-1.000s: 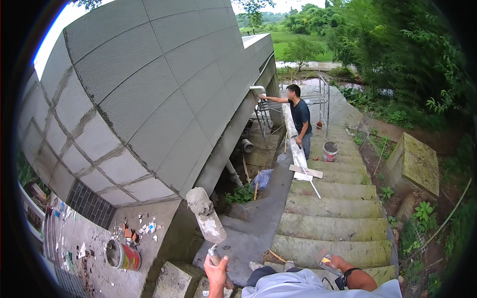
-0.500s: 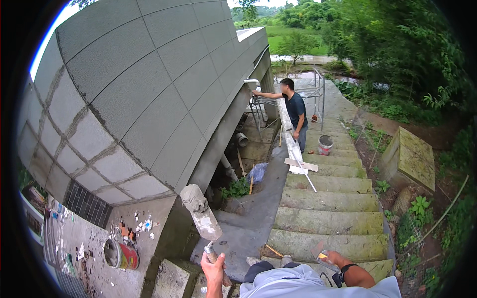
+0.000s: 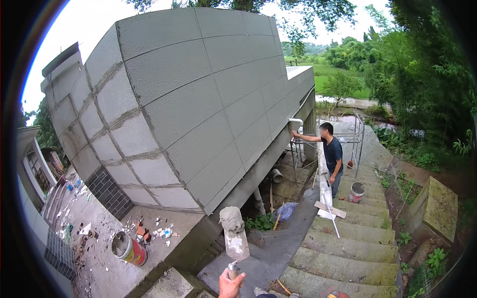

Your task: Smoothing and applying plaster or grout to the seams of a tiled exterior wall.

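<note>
My left hand (image 3: 231, 285) comes in at the bottom edge, closed around the handle of a trowel (image 3: 236, 244). The trowel points away from me, and a lump of wet grey mortar (image 3: 231, 219) sits on the far end of its blade. Beyond it rises a wall of grey rendered panels (image 3: 184, 89) divided by dark grooves; the trowel is apart from it. Only a sliver of my right hand (image 3: 342, 295) shows at the lower edge. It grips a small putty knife (image 3: 328, 292), mostly cut off by the frame.
Mossy concrete steps (image 3: 343, 251) descend ahead. A co-worker (image 3: 332, 154) stands on them, one arm against the wall, near a bucket (image 3: 357, 191), boards (image 3: 330, 208) and a metal scaffold (image 3: 358, 144). At left, a red-and-yellow bucket (image 3: 133, 251) stands among rubble on a ledge (image 3: 107, 263).
The view has tilted up and swung left, so the wall shows more and my body less. My left hand still holds the loaded trowel; my right hand has slipped mostly out of view.
</note>
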The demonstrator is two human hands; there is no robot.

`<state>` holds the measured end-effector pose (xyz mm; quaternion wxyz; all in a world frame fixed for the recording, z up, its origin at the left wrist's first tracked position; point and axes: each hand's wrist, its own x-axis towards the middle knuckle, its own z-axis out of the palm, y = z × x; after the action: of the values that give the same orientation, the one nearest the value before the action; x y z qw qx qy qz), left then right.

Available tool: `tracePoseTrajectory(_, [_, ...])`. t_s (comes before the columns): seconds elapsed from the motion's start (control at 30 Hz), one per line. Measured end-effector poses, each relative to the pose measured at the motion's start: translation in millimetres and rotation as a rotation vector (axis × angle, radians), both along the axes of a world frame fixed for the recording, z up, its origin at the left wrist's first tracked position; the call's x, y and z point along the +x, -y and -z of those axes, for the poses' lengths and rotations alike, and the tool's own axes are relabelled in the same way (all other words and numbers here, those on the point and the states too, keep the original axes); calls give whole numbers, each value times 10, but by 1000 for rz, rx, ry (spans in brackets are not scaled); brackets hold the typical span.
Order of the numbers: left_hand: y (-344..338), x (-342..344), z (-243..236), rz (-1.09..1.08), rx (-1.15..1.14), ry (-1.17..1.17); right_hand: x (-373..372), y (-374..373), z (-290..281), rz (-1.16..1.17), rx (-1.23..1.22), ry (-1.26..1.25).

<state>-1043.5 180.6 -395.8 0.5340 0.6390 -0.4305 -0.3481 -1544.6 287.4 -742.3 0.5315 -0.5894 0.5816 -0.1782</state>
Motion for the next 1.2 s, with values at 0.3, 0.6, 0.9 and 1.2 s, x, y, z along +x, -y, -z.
tracePoseTrajectory(0.3, [22,-99,-327,2,15,-88,-63,39,235,-56,-138,-75])
tracePoseTrajectory(0.6, [31,-15,41,-51,-25,9,-58,118,59,-14,-157,15])
tracePoseTrajectory(0.9, [17,-85,2,-55,-31,-87,-12,188,-583,-268,-244,-19])
tracePoseTrajectory(1.2, [63,-59,109,-9,-133,-45,-98,183,-185,-221,-374,-38])
